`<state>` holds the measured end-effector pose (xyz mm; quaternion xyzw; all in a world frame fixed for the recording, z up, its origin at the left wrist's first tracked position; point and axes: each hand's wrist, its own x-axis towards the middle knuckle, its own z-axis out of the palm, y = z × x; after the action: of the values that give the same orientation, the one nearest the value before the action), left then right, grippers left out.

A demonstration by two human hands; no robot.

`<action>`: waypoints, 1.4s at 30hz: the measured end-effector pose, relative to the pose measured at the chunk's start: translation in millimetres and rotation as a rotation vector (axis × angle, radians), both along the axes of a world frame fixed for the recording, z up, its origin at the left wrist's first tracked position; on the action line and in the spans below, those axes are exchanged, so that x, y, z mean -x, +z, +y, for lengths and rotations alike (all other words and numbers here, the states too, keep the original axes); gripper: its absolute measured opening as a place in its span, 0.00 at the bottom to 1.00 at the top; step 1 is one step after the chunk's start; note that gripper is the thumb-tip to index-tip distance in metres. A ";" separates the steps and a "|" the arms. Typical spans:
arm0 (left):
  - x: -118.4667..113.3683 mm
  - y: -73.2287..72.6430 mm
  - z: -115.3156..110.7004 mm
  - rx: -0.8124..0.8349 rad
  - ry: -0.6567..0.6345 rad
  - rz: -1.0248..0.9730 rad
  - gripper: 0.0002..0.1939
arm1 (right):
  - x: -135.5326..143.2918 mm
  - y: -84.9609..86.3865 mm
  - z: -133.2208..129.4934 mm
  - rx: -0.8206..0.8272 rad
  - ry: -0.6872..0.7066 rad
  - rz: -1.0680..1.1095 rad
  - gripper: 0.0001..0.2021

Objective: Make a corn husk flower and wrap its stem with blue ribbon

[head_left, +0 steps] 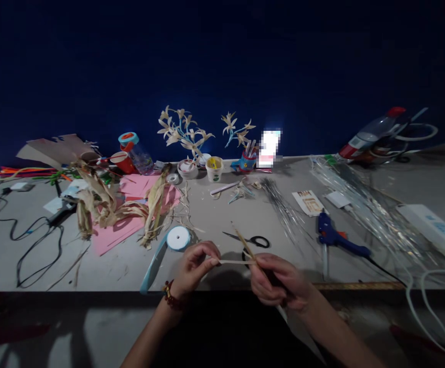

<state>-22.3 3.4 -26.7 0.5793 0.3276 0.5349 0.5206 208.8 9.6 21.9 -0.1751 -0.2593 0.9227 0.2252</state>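
A thin pale strip (235,262) runs level between my two hands above the table's front edge. My left hand (199,265) pinches its left end between thumb and finger. In my right hand (278,280) is a slim brown stick (244,240) that points up and to the left, and the strip meets it at the fingertips. Just behind the hands lie black scissors (260,241), one handle loop partly hidden by the right hand. A roll of light blue ribbon (178,238) sits behind and left of my left hand.
Dried husks (102,204) and pink paper (105,240) lie at the left. Husk flowers (182,128) stand at the back near a white cup (214,168). A blue glue gun (337,237), wires (284,209) and a power strip (433,227) are at the right.
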 end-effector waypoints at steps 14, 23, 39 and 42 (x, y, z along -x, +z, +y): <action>-11.5 -9.2 1.5 0.196 0.009 -0.255 0.13 | -35.8 -10.6 6.1 -0.491 -0.372 -0.668 0.25; -20.0 0.7 0.2 0.286 0.110 -0.349 0.14 | -87.5 -53.8 27.6 -1.323 -0.620 -1.782 0.15; -28.8 -5.0 -13.8 0.200 0.174 -0.137 0.08 | 36.3 -10.7 6.4 -1.146 -0.593 -0.747 0.05; -24.7 3.3 -12.3 0.232 0.162 -0.073 0.09 | 29.3 -8.1 8.4 -1.252 -0.420 -0.836 0.04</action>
<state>2.4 -8.9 -23.4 0.4671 0.4137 0.5542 0.5510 179.4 18.0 13.9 -0.3938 -0.7564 0.4003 0.3355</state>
